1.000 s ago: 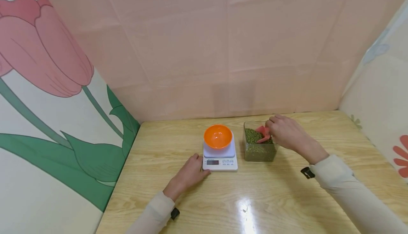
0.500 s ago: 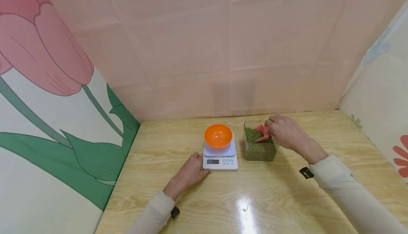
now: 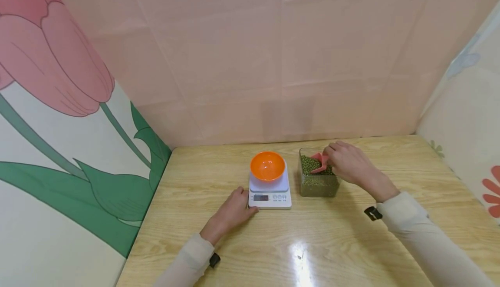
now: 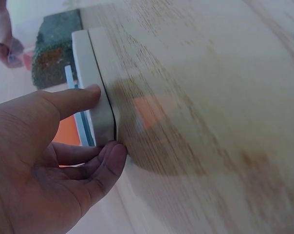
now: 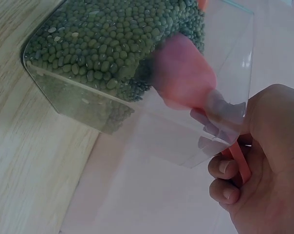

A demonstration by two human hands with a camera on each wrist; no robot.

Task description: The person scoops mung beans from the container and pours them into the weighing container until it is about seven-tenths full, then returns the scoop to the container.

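Note:
My right hand [image 3: 347, 161] grips the handle of a red scoop [image 3: 321, 164]. The scoop's head is down among green mung beans [image 5: 108, 44] inside a clear square container [image 3: 318, 190]. Left of the container stands a white kitchen scale [image 3: 269, 200], with an orange bowl [image 3: 267, 166] on its platform. No beans show in the bowl. At the scale's front left corner, my left hand [image 3: 233, 211] holds on, thumb on the front edge and fingers along the left side. In the left wrist view, the thumb and curled fingers touch the scale's body [image 4: 101, 117].
Everything stands on a wood-grain table [image 3: 336, 243], toward its back edge. A pink covered wall [image 3: 226, 61] rises behind. A wall with a painted tulip [image 3: 58, 61] borders the left side, and a pale wall [image 3: 465, 122] the right.
My right hand has shifted the scoop a little left in the beans, and the scoop tilts slightly differently. The left hand, scale and bowl stay in place.

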